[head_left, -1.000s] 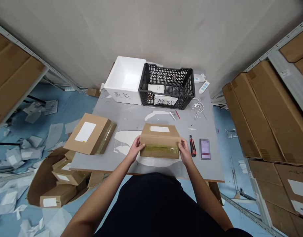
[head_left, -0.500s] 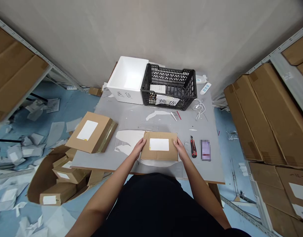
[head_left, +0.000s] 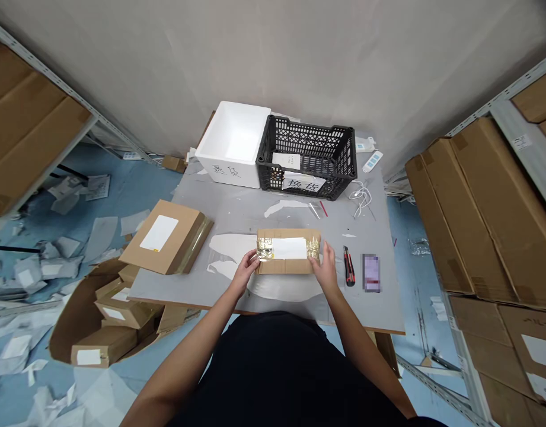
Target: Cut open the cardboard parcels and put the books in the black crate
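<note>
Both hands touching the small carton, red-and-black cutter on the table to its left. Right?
One slip: the red-and-black cutter lies to the carton's right, as the head view shows. Left hand and right hand do touch the small carton, and the cutter is on the table.

Above the table (head_left: 237,204), a carton (head_left: 289,249) is held between the left hand (head_left: 245,271) and the right hand (head_left: 326,271). To the left, another carton (head_left: 168,237) is placed; to the right, a cutter (head_left: 350,270), then a phone (head_left: 372,273). Behind, a crate (head_left: 335,186) is flanked by a tub (head_left: 228,173) at left.
</note>
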Available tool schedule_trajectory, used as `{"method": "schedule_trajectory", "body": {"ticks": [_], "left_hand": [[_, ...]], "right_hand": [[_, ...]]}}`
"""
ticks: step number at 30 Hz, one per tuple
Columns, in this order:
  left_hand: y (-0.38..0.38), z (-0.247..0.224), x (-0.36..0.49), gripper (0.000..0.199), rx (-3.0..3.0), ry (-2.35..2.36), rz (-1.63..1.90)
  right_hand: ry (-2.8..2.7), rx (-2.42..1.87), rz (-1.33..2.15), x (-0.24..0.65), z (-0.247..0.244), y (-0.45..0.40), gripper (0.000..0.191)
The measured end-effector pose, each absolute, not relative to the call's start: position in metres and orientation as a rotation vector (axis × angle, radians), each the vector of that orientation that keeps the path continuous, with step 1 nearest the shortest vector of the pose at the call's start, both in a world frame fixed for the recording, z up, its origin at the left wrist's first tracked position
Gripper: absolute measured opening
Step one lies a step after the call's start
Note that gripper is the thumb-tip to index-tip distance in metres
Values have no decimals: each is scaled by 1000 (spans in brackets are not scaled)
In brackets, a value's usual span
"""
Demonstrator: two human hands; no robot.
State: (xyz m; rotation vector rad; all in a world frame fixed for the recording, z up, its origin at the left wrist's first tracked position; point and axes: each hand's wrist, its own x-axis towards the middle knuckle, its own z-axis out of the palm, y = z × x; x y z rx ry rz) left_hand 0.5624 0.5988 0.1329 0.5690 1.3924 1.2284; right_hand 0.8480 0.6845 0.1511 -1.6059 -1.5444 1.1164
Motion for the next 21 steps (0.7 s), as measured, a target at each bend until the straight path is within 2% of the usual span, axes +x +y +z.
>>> {"method": "schedule_trajectory", "body": {"ticks": [2,6,10,15,17,21], "left_hand": [[598,132,560,56,606,1375,1230],[596,126,557,58,543,1371,1249],[601,119,564,67,437,1472,1159],[617,116,570,83,389,1505,995],[622,118,569,82,391,1500,993],[623,128,577,68,418,1397,981]], "right_hand": [[-1848,-1478,972,845,154,687,53],[-2138,-1396,869,849,153,687,63],[-2131,-1467,777,865,146,689,63],[-2072,-1524,777,889,143,696,48],[-2044,-1524,798,896,143,698,45],[-1872,-1571,826,905,139,700,41]]}}
